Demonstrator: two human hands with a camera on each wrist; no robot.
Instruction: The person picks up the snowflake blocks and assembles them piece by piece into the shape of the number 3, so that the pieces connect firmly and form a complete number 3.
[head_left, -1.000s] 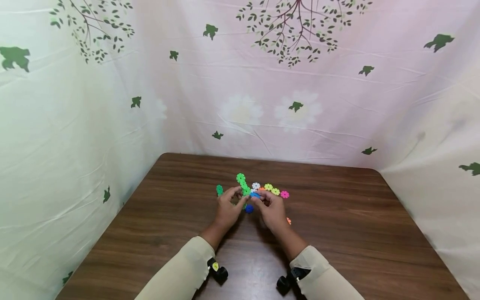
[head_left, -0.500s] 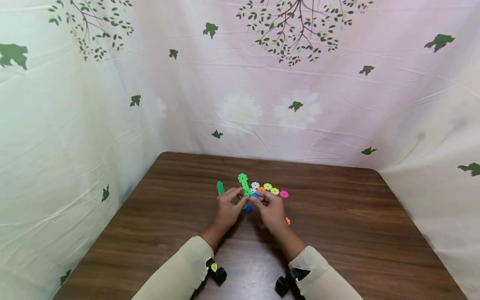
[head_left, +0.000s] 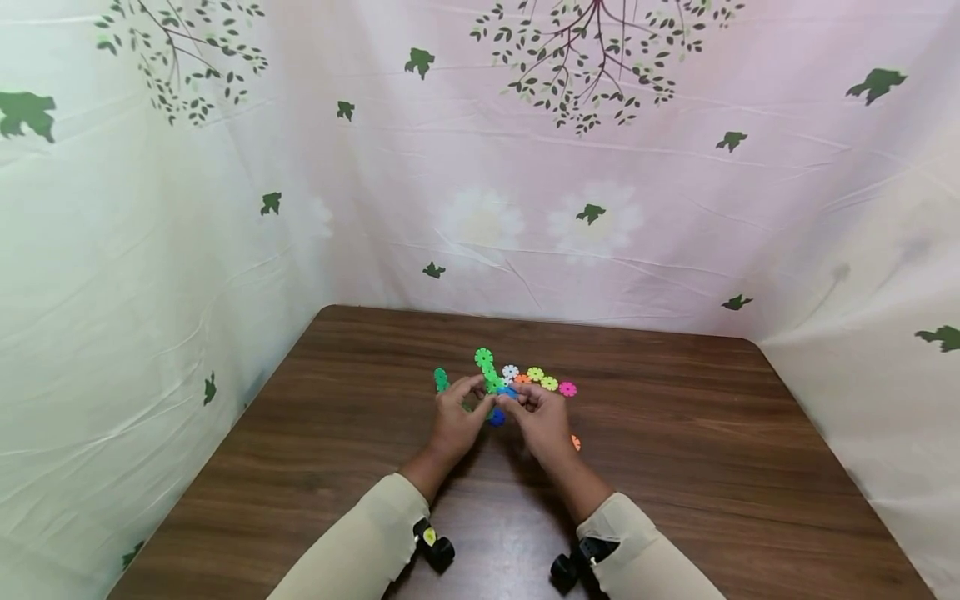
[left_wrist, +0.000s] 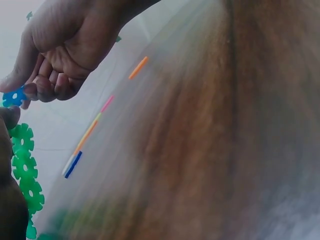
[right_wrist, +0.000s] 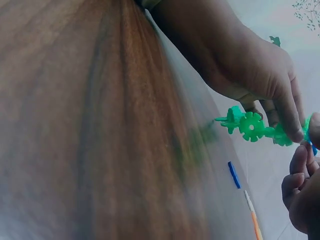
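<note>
My left hand (head_left: 457, 417) pinches a chain of linked green snowflake discs (head_left: 483, 358) between thumb and fingers. Several green discs of this chain (right_wrist: 251, 126) stretch away from the fingertips in the right wrist view, set at different angles. Facing it, my right hand (head_left: 545, 418) pinches a blue snowflake disc (left_wrist: 13, 97) by thumb and forefinger. The blue disc meets the end of the green chain right between both hands' fingertips, where fingers partly cover the join. A darker blue disc (head_left: 497, 417) lies on the table just below the hands.
Beyond the hands, white (head_left: 510, 371), yellow (head_left: 535, 374) and pink discs (head_left: 567, 389) lie on the brown wooden table (head_left: 675, 467). One orange disc (head_left: 576, 442) is partly behind the right wrist. A patterned cloth (head_left: 480, 150) hangs behind the table.
Both hands stay nearly in place. The green chain has tilted slightly, its far end shifting a little right, and the blue disc has moved slightly left against it.
</note>
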